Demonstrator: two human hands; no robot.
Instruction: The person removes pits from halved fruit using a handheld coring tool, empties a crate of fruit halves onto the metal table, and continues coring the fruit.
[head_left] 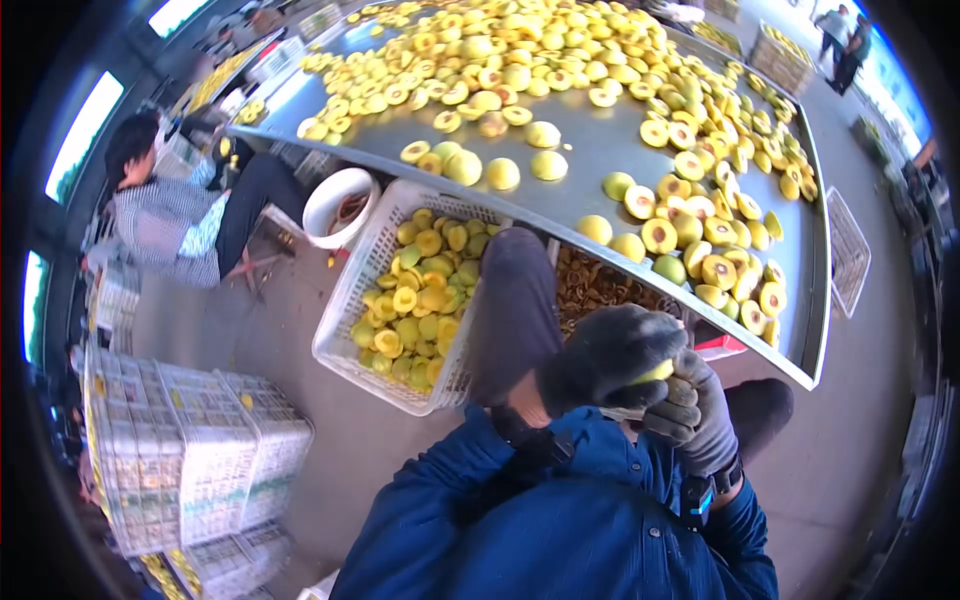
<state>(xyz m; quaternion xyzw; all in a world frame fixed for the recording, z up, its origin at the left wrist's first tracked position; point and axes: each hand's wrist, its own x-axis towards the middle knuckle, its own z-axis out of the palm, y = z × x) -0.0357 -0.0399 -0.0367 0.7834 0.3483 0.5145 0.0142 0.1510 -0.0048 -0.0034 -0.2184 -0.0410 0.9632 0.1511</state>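
Both of my hands wear dark grey gloves and meet above my lap. My left hand [615,352] is closed around a yellow-green peach [655,374], of which only a small part shows. My right hand [690,408] presses against it with curled fingers; whatever it grips is hidden. Before me, a metal table [560,205] carries a large heap of halved peaches [520,50], many with brown stones or red-brown centres. A white plastic crate [335,335] beside my left knee holds pitted, yellow-green peach halves [415,300].
Brown stones or scraps [605,280] lie in a container under the table edge. A white bucket [335,200] stands near a seated person [165,215] at left. Stacked white crates [190,450] stand lower left. Another crate [848,250] leans at right; people [845,40] stand far back.
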